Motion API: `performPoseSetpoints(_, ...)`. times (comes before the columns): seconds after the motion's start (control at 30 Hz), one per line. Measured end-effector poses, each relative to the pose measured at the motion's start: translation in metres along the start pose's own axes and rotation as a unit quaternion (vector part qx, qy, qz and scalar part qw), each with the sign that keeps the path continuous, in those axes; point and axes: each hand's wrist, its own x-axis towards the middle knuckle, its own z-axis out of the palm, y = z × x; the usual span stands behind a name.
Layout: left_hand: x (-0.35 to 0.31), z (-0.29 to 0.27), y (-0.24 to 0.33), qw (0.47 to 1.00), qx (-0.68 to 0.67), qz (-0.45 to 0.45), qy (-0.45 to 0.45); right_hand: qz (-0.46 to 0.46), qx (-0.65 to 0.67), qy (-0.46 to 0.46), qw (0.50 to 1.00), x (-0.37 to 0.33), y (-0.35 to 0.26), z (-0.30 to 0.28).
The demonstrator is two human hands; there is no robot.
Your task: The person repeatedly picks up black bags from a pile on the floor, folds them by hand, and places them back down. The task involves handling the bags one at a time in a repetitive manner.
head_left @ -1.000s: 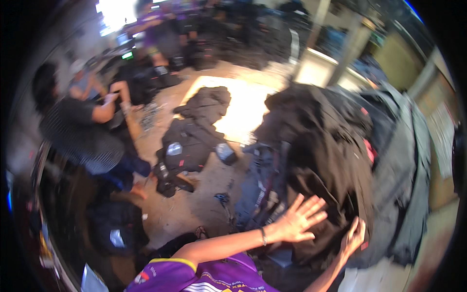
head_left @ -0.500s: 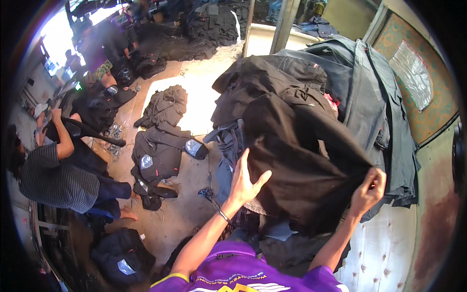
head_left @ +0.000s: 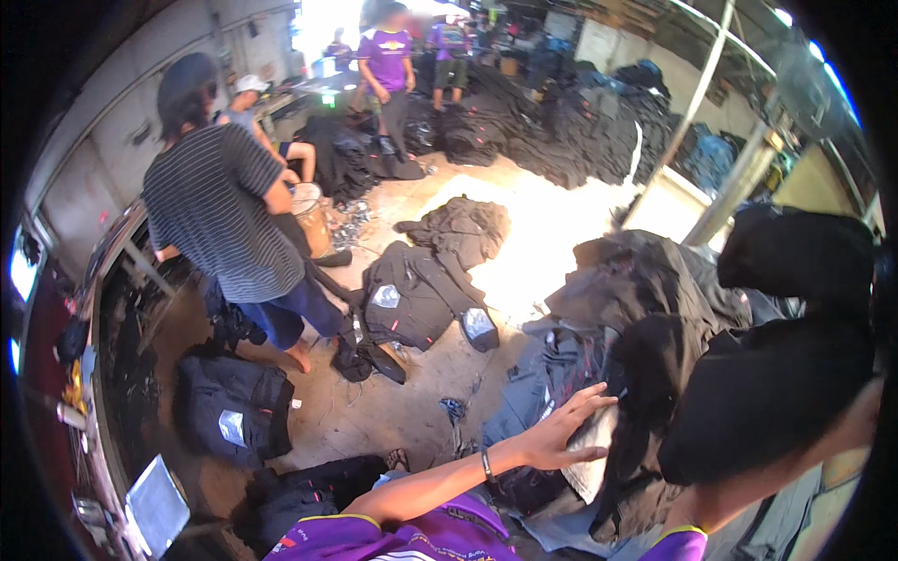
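My left hand [head_left: 566, 432] is open, its fingers spread, beside a heap of dark clothes and over a pale cloth edge. Nothing is held in it. At the far right a black garment [head_left: 767, 402] is raised in two broad, leg-like parts, blurred by motion. My right hand [head_left: 862, 418] is at its outer edge by the dark rim of the picture, and the garment hides most of the fingers. Below and left of it lies the pile of dark garments [head_left: 645, 280], with blue denim [head_left: 538, 374] on its left side.
Black garments with clear plastic pouches [head_left: 412, 290] lie on the floor ahead. A folded black bundle [head_left: 234, 402] sits at left. A person in a striped shirt [head_left: 224, 206] stands near it. People in purple shirts [head_left: 385, 58] are farther back, by long heaps of dark clothing [head_left: 580, 131].
The view has swung left and up. My right hand has moved outward to the right, and the black garment has lifted off the pile with it. My left hand stays open.
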Motion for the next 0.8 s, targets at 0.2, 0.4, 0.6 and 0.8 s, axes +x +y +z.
performPoseSetpoints(0.2, -0.029, -0.079, -0.004, 0.985, 0.122, 0.066, 0.099, 0.191, 0.341, -0.251, 0.886, -0.081, -0.151, 0.107)
performPoseSetpoints(0.4, -0.125, -0.139, -0.028, 0.825, -0.227, -0.368, 0.365, 0.288, 0.412, -0.394, 0.770, -0.254, -0.266, 0.098)
performPoseSetpoints(0.6, -0.235, -0.169, -0.055, 0.642, -0.470, -0.355, 0.492, 0.105, 0.529, -0.694, 0.477, -0.356, -0.285, -0.032)
performPoseSetpoints(0.8, -0.265, -0.178, -0.106, 0.587, -0.565, -0.305, 0.493, 0.384, 0.487, -0.746, 0.242, -0.444, -0.318, -0.161)
